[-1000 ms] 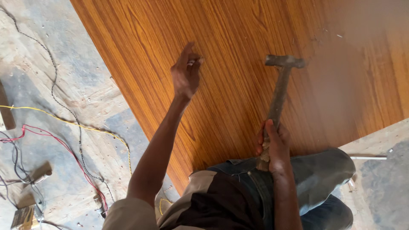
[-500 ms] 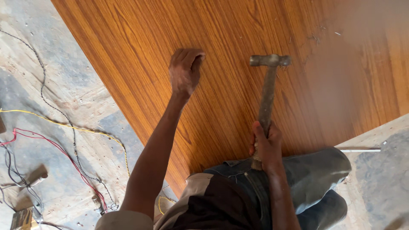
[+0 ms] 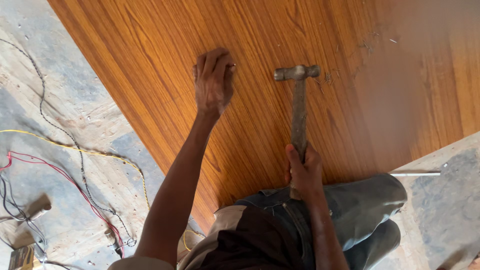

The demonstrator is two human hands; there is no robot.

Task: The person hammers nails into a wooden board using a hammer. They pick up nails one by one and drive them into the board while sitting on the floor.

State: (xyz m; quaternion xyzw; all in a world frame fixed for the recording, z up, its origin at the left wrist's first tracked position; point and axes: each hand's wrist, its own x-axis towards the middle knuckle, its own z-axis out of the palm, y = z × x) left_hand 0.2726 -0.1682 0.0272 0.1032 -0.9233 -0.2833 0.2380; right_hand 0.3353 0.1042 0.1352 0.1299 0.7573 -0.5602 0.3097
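Left hand (image 3: 214, 80): pressed knuckles-up against the orange wood-grain panel (image 3: 150, 60), fingers bunched and closed. A thin pale object shows at the fingertips, possibly a nail (image 3: 232, 65); too small to confirm.

Right hand (image 3: 303, 170): wrapped fully closed around the lower end of the hammer (image 3: 299, 107) handle. The handle runs up the frame; the metal head sits crosswise over the panel, beside the left hand and apart from it. Whether the head touches the surface cannot be told.

Panel lies on the floor (image 3: 60, 100), with the person's knee in grey trousers (image 3: 360, 205) at its near edge. Small loose debris (image 3: 327, 77) lies just right of the hammer head.

Red, yellow and black cables (image 3: 75, 165) trail over the floor to the left.
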